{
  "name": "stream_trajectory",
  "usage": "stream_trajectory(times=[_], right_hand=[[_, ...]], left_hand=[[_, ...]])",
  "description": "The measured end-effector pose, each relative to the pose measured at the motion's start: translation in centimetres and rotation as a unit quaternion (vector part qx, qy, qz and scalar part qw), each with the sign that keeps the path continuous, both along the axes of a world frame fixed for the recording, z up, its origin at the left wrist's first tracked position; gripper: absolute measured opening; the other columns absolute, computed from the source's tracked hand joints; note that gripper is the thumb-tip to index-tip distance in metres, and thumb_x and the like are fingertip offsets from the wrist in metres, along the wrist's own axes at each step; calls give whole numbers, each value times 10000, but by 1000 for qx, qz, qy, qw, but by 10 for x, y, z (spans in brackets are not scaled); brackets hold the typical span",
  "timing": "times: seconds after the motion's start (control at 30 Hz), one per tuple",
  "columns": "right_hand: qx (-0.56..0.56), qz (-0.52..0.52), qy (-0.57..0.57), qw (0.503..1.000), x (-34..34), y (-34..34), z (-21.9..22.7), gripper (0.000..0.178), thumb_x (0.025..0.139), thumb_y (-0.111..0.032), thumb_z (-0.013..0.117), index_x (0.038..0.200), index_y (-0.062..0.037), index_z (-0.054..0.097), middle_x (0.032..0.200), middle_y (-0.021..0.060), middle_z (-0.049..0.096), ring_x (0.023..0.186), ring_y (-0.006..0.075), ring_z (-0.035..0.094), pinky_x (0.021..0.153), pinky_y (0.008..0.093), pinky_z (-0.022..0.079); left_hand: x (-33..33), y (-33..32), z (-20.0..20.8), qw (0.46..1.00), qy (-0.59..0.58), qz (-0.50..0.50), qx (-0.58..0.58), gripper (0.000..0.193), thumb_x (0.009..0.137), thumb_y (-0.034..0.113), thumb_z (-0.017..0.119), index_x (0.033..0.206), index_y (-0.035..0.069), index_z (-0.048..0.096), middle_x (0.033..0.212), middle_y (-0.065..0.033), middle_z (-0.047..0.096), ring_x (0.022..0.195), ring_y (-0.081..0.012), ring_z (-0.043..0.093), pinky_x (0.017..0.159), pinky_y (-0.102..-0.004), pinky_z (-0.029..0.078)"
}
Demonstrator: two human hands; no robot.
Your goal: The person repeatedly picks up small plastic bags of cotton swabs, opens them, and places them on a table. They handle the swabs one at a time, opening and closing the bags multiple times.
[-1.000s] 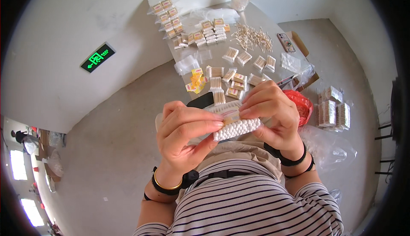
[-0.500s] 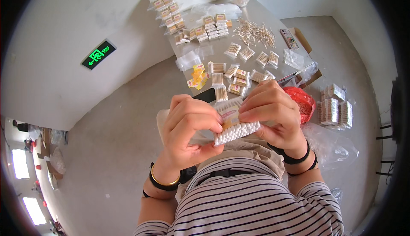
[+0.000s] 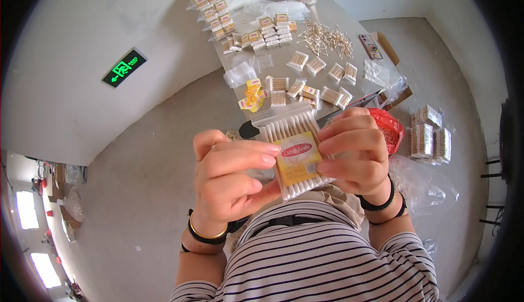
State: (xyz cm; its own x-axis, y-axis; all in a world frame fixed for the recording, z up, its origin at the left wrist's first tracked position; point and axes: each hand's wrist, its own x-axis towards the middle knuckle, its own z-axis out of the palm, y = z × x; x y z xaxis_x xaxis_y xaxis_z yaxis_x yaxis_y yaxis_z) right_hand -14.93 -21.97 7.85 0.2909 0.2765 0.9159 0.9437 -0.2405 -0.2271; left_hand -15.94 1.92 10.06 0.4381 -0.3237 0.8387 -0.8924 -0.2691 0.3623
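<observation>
A clear zip bag of cotton swabs (image 3: 297, 154) with a yellow card in it is held up in front of my body, its card side facing up. My left hand (image 3: 232, 171) grips the bag's left edge between thumb and fingers. On the opposite edge my right hand (image 3: 357, 157) pinches it, fingertips resting over the front. The zip strip lies at the far end of the bag. Beyond my hands, several swab bundles (image 3: 277, 84) and a small pile of yellow cards (image 3: 252, 95) lie on the table's near part.
The grey table (image 3: 349, 22) bears loose swabs (image 3: 326, 39), stacked filled packs (image 3: 270, 31), empty clear bags (image 3: 240, 75) and a phone (image 3: 370, 46). To the right are a red bag (image 3: 386, 130) and, on the floor, bundled swabs (image 3: 428, 135). A green exit sign (image 3: 125, 67) hangs on the wall.
The pack has tipped from showing its swab-tip end to showing its flat card face. Both hands still hold its sides, and my left hand has shifted slightly left.
</observation>
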Motion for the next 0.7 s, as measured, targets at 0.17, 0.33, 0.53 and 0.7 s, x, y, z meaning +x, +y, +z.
stream_trajectory(times=[0.17, 0.33, 0.53, 0.7], right_hand=[[1, -2, 8, 1000, -3, 1, -3, 335, 767, -114, 827, 1075, -186, 719, 1131, 45, 658, 1027, 241, 661, 845, 394, 495], [9, -8, -4, 1000, -1, 1, -6, 359, 748, -100, 844, 1068, -189, 711, 1127, 47, 656, 1035, 241, 653, 862, 401, 506], [14, -4, 14, 1000, -2, 4, -8, 330, 771, -77, 830, 1053, -186, 699, 1117, 50, 646, 1027, 246, 664, 874, 412, 518], [28, 7, 47, 998, -2, 8, -12, 317, 801, -42, 802, 1066, -171, 685, 1115, 59, 639, 1030, 261, 686, 910, 442, 516]], left_hand=[[-4, 1, -1, 998, -37, 47, 6, 552, 760, 215, 936, 1055, 232, 469, 1131, 36, 636, 946, -158, 737, 888, -377, 393], [-5, 4, -4, 989, -92, 107, 32, 467, 774, 193, 887, 1061, 262, 525, 1116, 66, 623, 949, -125, 682, 938, -396, 388], [-7, 3, -4, 987, -101, 124, 34, 333, 785, 150, 815, 1010, 268, 599, 1089, 77, 628, 957, -116, 664, 967, -398, 385], [-12, 3, 1, 983, -99, 144, 56, 313, 782, 148, 808, 995, 284, 624, 1083, 102, 626, 966, -99, 650, 987, -398, 381]])
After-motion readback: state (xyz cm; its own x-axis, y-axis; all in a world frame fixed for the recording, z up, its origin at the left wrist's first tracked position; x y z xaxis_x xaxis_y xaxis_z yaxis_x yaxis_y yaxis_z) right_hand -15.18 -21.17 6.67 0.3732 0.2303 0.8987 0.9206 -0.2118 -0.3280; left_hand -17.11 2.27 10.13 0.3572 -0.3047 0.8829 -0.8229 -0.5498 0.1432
